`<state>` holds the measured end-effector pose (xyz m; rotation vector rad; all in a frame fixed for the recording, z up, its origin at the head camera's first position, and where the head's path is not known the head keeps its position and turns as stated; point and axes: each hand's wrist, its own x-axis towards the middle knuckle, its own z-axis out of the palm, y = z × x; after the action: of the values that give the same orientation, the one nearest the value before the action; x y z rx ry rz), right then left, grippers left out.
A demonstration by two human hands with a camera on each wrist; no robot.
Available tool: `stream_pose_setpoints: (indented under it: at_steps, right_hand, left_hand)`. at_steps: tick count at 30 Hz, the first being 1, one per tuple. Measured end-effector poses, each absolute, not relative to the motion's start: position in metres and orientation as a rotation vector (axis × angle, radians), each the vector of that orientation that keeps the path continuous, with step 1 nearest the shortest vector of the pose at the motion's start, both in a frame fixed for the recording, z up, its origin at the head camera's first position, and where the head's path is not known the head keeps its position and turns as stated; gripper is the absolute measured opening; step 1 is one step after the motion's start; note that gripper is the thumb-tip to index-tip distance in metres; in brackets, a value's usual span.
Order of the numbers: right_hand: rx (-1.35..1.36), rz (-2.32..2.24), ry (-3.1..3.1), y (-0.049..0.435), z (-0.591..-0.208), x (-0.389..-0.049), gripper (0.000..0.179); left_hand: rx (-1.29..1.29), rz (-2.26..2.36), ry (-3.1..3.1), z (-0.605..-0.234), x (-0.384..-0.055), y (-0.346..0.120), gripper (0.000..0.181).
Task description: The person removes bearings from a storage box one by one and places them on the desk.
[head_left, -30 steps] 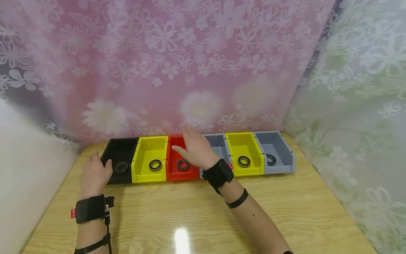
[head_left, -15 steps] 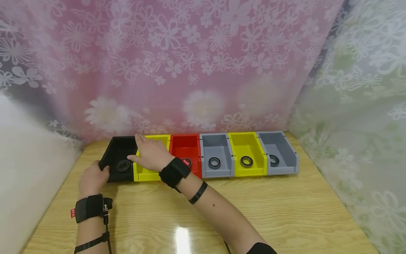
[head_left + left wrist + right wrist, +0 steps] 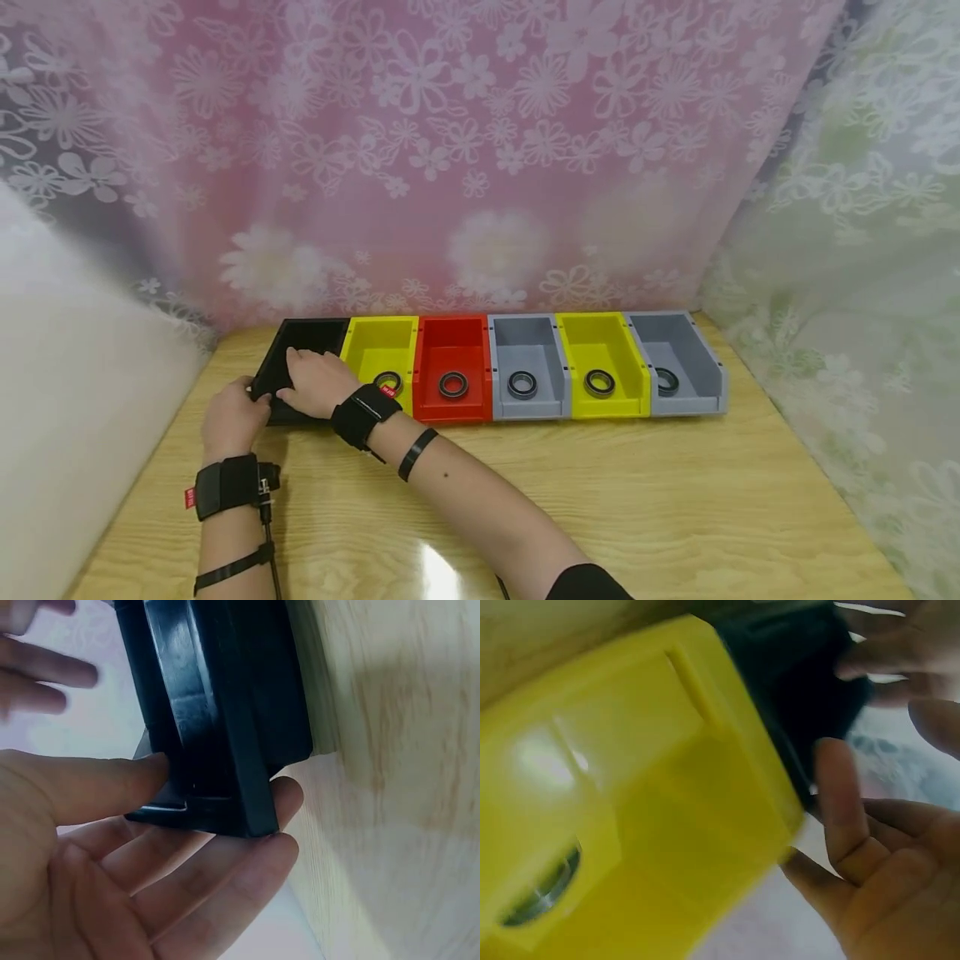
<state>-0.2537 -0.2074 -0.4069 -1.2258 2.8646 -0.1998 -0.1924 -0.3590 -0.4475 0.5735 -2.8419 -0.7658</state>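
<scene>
My left hand (image 3: 234,418) grips the near left corner of the black bin (image 3: 315,332), thumb inside the wall and fingers round the outside, as the left wrist view (image 3: 202,720) confirms of the black bin. Over the front part of that bin reaches my right hand (image 3: 321,383), its fingers extended and holding nothing visible. Whatever lies in the front of the black bin is hidden behind this hand. A yellow bin (image 3: 381,333) adjoins on the right, with a ring-shaped ball bearing (image 3: 387,379) partly covered by the right wrist strap.
The row goes on with a red bin (image 3: 453,332), a grey bin (image 3: 522,332), another yellow bin (image 3: 592,332) and another grey bin (image 3: 667,332), each with one bearing near its front. A flowered curtain (image 3: 480,167) hangs behind. All stand on a wooden table (image 3: 600,500).
My right hand has swept left from over the first grey bin, past the red and yellow ones, and down to the black bin. My left hand stays at the black bin's corner.
</scene>
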Motion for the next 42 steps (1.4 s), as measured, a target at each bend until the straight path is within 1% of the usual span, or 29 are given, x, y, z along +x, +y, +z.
stream_pose_setpoints:
  at_steps: [5,9,13,22,29,35,42]
  right_hand:
    - [-1.235,-0.064,2.922,-0.221,-0.424,-0.257,0.064]
    - [-1.282,0.075,2.974,-0.233,-0.438,-0.261,0.052]
    - [-1.255,0.153,3.020,-0.241,-0.449,-0.266,0.041]
    - [-1.187,0.346,3.068,-0.250,-0.453,-0.263,0.024]
    - [-1.137,0.313,3.034,-0.256,-0.455,-0.262,0.013]
    - [-1.109,0.339,3.024,-0.262,-0.455,-0.261,0.010]
    - [-1.014,0.390,2.944,-0.268,-0.451,-0.264,0.014]
  left_hand:
    - [0.570,-0.830,-2.868,-0.449,-0.192,-0.361,0.051]
    - [0.552,-0.851,-2.877,-0.450,-0.190,-0.365,0.051]
    - [0.537,-0.832,-2.905,-0.450,-0.191,-0.367,0.053]
    - [0.570,-0.840,-2.934,-0.447,-0.192,-0.367,0.054]
    - [0.605,-0.857,-2.938,-0.446,-0.191,-0.368,0.054]
    - [0.639,-0.847,-2.942,-0.446,-0.190,-0.369,0.054]
    - [0.637,-0.869,-2.957,-0.445,-0.191,-0.368,0.056]
